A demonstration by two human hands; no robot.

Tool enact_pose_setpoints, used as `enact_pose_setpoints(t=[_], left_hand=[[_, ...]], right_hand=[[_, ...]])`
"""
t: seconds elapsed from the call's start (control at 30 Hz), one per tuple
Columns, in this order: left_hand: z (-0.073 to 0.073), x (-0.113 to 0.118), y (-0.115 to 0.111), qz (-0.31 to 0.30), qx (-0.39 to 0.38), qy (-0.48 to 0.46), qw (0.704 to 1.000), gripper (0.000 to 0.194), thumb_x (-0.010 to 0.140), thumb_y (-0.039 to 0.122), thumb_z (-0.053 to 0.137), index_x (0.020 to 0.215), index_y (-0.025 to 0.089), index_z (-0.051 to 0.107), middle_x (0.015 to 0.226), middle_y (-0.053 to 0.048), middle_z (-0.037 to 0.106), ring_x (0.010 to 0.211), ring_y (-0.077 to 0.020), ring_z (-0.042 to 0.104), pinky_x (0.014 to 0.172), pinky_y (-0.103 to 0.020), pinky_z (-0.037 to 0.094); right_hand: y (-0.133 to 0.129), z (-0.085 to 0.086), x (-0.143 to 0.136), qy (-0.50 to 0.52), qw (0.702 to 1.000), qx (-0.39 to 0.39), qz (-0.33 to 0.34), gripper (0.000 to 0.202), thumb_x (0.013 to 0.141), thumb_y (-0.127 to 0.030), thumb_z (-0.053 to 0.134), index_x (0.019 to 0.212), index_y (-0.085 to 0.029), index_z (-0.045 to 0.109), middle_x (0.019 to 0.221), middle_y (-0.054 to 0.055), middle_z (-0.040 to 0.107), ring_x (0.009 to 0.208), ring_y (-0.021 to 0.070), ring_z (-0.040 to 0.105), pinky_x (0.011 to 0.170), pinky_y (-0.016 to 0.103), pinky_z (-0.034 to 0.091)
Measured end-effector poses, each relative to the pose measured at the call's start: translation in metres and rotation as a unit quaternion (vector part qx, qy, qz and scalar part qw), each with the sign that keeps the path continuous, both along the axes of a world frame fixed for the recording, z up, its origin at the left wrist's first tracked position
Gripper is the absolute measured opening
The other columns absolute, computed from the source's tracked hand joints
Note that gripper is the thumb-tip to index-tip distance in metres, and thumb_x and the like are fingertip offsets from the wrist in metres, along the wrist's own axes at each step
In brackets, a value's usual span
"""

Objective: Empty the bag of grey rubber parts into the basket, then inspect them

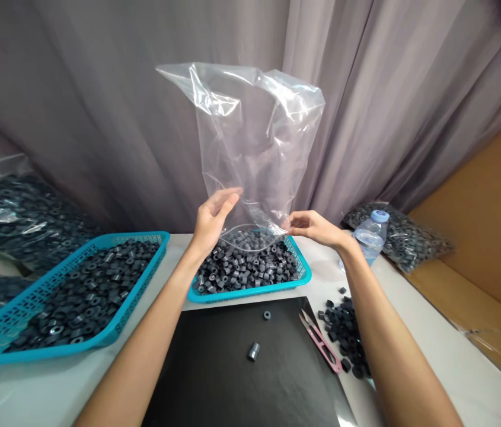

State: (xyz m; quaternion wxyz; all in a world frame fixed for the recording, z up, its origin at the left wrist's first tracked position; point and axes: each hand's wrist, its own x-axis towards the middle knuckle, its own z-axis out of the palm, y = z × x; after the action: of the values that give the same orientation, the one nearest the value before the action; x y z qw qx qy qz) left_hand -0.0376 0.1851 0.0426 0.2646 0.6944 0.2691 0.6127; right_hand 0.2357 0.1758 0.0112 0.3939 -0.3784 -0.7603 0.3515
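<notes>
A large clear plastic bag [254,136] hangs upright with its open mouth facing down toward me, just above the middle turquoise basket [254,292]. My left hand [215,216] is at the left side of the mouth, its fingers and thumb closed on the bag's edge. My right hand [310,226] pinches the right corner of the mouth. Small dark grey cylindrical parts [245,270] fill the basket under the bag, some seen through the film. No parts show inside the bag.
A longer turquoise basket [119,323] of parts and filled bags [14,213] lie left. A black mat [214,367] bears two loose pieces and pink snips [324,344]. To the right are a loose pile [348,332], a water bottle [371,234] and another filled bag [405,237].
</notes>
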Motion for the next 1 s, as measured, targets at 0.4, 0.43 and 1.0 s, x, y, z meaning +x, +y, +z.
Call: enact_pose_setpoints(t=[0.4, 0.43, 1.0], left_hand=[[-0.001, 0.009, -0.004, -0.034, -0.032, 0.035, 0.998, 0.043, 0.086, 0.059, 0.071, 0.108, 0.023, 0.076, 0.121, -0.008, 0.077, 0.117, -0.0273, 0.069, 0.112, -0.046, 0.047], [-0.001, 0.009, -0.004, -0.034, -0.034, 0.036, 0.998, 0.044, 0.085, 0.059, 0.071, 0.107, 0.022, 0.076, 0.121, -0.009, 0.077, 0.116, -0.0275, 0.070, 0.112, -0.046, 0.047], [-0.001, 0.015, -0.009, -0.055, -0.023, 0.032, 0.998, 0.040, 0.090, 0.056, 0.067, 0.108, 0.022, 0.077, 0.121, -0.009, 0.076, 0.115, -0.0256, 0.070, 0.111, -0.043, 0.047]], right_hand=[[0.001, 0.003, 0.002, -0.046, 0.999, 0.002, 0.006, 0.020, 0.079, -0.037, 0.075, 0.081, -0.017, 0.070, 0.083, 0.004, 0.072, 0.080, 0.0192, 0.064, 0.079, 0.036, 0.052], [0.001, 0.001, 0.001, -0.050, 0.999, -0.007, 0.011, 0.020, 0.080, -0.036, 0.074, 0.083, -0.017, 0.069, 0.084, 0.004, 0.072, 0.078, 0.0188, 0.064, 0.076, 0.035, 0.052], [-0.005, -0.004, 0.010, -0.083, 0.990, -0.114, 0.024, 0.014, 0.096, -0.027, 0.060, 0.106, -0.019, 0.053, 0.092, 0.007, 0.074, 0.084, 0.0205, 0.073, 0.076, 0.035, 0.059]])
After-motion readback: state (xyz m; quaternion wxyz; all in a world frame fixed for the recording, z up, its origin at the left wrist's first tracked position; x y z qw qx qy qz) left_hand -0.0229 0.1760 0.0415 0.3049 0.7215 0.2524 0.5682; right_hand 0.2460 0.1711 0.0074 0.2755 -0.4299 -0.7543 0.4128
